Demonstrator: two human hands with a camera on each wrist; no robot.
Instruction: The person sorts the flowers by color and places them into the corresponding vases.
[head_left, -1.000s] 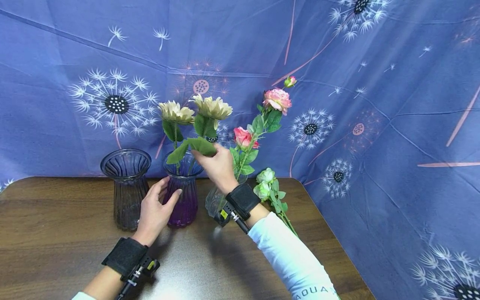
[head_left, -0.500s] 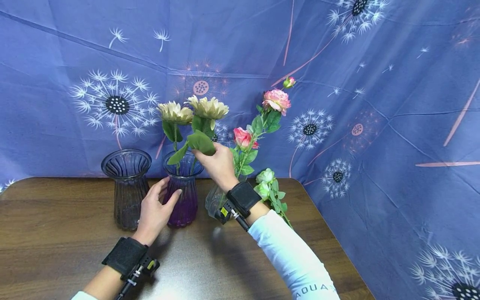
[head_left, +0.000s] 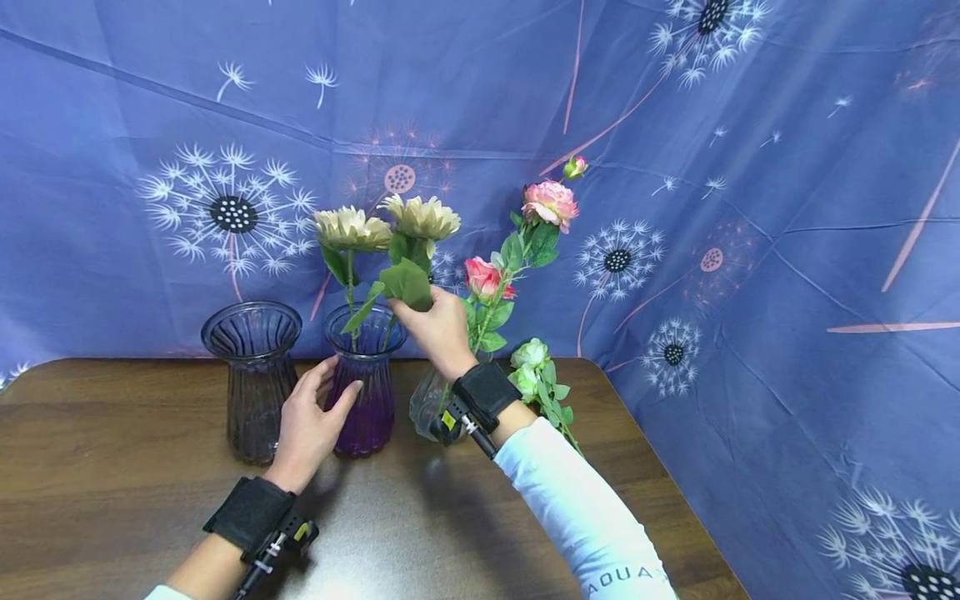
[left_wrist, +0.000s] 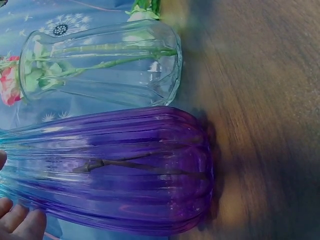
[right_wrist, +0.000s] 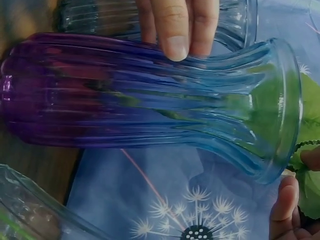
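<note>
The ribbed glass vase, purple below and blue at its flared rim, stands on the table with two cream flowers in it. My left hand holds it round the left side, thumb toward the front; in the left wrist view its fingertips lie along the glass. Just above the rim, my right hand pinches the right cream flower by its leafy stem, beside a broad green leaf. The left cream flower leans beside it. Two crossing stems show low inside the purple glass.
A smoky grey vase stands close on the left. Right of the purple vase is a clear vase with pink roses. Pale green flowers lie on the wooden table at the right. A blue dandelion-print cloth hangs behind.
The leaf by my right fingers has turned to show more of its broad face. The right cream flower swayed slightly left, then back. The left hand has stayed at the vase.
</note>
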